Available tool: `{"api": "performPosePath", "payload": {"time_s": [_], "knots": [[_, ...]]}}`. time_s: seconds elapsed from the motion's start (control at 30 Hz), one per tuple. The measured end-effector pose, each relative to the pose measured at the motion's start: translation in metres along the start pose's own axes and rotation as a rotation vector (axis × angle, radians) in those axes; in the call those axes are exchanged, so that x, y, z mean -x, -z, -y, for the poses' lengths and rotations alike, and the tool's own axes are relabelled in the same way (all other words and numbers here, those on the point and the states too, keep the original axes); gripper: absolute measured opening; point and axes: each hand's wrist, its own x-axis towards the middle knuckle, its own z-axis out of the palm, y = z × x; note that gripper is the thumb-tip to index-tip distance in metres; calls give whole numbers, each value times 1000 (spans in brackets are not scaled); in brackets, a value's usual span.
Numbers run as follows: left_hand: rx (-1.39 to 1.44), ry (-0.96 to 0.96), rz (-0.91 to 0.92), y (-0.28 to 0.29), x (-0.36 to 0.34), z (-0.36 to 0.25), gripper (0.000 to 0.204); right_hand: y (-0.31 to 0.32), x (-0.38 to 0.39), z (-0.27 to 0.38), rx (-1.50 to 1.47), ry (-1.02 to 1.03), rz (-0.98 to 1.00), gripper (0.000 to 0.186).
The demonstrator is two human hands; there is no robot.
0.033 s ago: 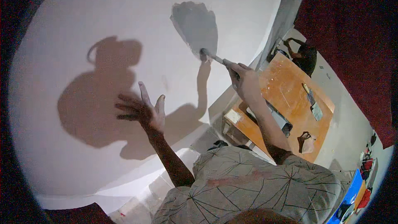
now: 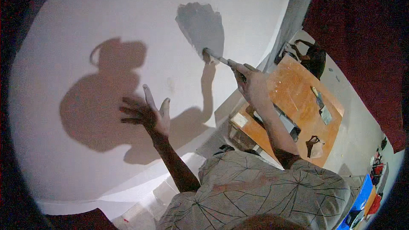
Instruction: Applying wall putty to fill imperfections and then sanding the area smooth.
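Note:
My right hand (image 2: 252, 84) is closed round the handle of a paintbrush (image 2: 220, 59). Its dark tip touches the lower end of a grey painted patch (image 2: 200, 23) on the pale wall (image 2: 157, 17). To the left, my left hand (image 2: 153, 117) is held up in front of the wall with its fingers spread and nothing in them. I cannot tell whether that hand touches the surface. Shadows of my head, arm and hand fall across the wall.
An orange-brown table (image 2: 285, 81) stands at the right. On it lie a wide putty knife (image 2: 321, 104), a dark-rimmed tray (image 2: 289, 125) partly behind my forearm, and a small dark-and-pale object (image 2: 315, 147). A person (image 2: 314, 57) is beyond the table. A blue panel (image 2: 360, 196) leans at lower right.
The brush tip has shifted slightly left and up along the lower end of the grey patch. My left hand stays in nearly the same place.

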Motion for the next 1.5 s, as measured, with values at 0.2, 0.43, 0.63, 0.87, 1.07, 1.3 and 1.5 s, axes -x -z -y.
{"api": "performPosePath", "payload": {"time_s": [0.2, 0.43, 0.63, 0.87, 1.07, 1.3, 1.5], "knots": [[60, 0, 85, -2, 0, 4, 99, 16, -14, 31, -150, 66, -80, 33], [13, 24, 74, 0, 1, 4, 97, -31, 1, -24, -138, 46, -30, 34], [-66, -4, -34, 2, 3, -1, 96, -46, 37, -75, 57, -97, 28, 30], [-49, -52, -77, -7, 2, 6, 95, -20, 15, -38, 37, -79, -5, 34], [-180, -60, -151, -5, 2, 3, 102, 9, -8, 14, -256, 43, -93, 41], [-112, -94, -9, -21, 7, -5, 102, -43, 10, -40, -196, -7, -29, 42], [-124, -92, -51, -13, 7, -14, 101, -69, 49, -98, -65, -150, 32, 40]]}}
